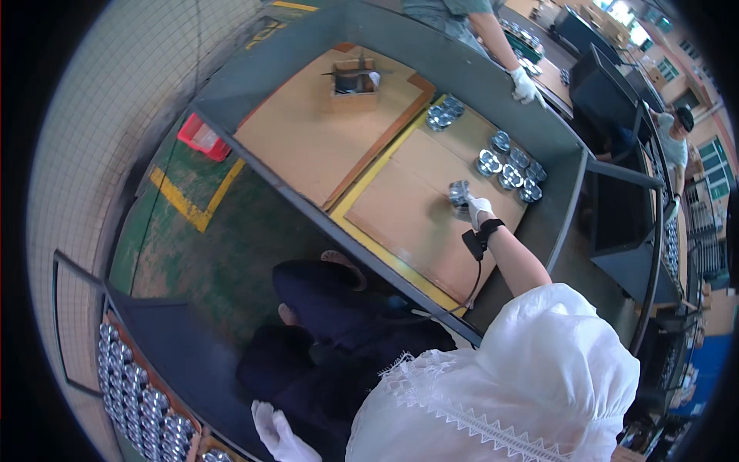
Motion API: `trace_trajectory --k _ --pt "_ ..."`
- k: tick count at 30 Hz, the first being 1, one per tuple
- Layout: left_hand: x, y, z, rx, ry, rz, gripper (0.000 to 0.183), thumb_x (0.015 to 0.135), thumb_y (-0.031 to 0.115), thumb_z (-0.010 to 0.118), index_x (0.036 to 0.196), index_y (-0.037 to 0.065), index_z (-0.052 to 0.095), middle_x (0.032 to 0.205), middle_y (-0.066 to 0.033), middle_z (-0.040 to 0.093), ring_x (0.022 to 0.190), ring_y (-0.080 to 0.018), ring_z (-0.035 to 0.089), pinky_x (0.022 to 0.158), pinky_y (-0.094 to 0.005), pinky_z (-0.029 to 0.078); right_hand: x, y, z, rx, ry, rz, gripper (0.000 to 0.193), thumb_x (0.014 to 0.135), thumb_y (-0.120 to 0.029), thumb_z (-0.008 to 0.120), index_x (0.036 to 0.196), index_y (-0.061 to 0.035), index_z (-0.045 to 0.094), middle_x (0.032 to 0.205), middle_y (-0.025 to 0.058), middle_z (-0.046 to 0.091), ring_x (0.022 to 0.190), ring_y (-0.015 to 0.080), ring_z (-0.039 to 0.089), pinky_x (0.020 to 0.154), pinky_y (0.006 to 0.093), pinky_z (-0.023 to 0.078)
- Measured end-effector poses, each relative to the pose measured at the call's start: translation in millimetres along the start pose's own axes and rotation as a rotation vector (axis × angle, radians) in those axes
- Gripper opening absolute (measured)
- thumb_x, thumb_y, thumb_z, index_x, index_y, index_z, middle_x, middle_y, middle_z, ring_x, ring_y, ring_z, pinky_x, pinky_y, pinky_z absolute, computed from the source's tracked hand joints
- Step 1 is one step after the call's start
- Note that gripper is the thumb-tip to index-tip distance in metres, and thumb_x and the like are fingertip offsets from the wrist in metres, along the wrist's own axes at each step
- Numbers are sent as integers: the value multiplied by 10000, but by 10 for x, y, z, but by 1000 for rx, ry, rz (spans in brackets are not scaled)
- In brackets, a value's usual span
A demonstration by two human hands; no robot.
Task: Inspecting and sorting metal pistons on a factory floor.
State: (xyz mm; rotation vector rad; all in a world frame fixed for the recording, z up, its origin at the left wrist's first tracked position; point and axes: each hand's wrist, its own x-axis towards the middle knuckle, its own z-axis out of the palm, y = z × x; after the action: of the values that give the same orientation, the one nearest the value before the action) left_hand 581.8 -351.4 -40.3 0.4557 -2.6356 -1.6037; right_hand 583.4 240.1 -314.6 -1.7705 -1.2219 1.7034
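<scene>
My right hand [480, 212], in a white glove with a black band and small device at the wrist, reaches over the cardboard-lined bin. Its fingers are closed on a shiny round metal part [459, 191], held at or just above the cardboard [408, 200]; the contact beneath is unclear. Just beyond it, several similar lobed metal parts [509, 177] sit in a cluster, and a smaller group [445, 113] lies near the far wall. Low in the picture, my left hand [279, 433], also white-gloved, has its fingers stretched out with nothing in them.
A grey metal wall [300, 202] rims the bin. On its left half stands a small wooden box [354, 96] with tools. Many metal parts [142, 393] fill a crate at lower left. A red basket [204, 138] is on the floor. A co-worker's gloved hand [525, 86] touches the far wall.
</scene>
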Motion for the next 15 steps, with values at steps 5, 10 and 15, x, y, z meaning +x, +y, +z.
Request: trace_trajectory --k 5,10,15 --pt "16 -11 -68 182 19 181 328 921 73 582 1215 -71 561 1269 -180 571 1118 -264 564 967 -336 441 -473 -19 797 -291 -317 -49 294 950 -187 542 979 98 609 850 214 683 685 334 699 596 416 612" --pt "-28 -327 -97 -82 60 -8 322 965 118 509 1239 -51 526 1394 -136 465 1199 -241 524 1011 -333 417 -484 119 1072 -411 -409 -118 306 950 -232 557 945 67 625 785 215 674 661 338 689 601 418 608" --pt "-24 -426 -74 -116 28 -69 317 954 87 524 1242 -46 520 1379 -122 474 1214 -236 506 1039 -319 382 -591 279 1229 -989 -342 -503 331 847 -322 643 957 -13 685 856 175 702 817 267 698 754 355 547"
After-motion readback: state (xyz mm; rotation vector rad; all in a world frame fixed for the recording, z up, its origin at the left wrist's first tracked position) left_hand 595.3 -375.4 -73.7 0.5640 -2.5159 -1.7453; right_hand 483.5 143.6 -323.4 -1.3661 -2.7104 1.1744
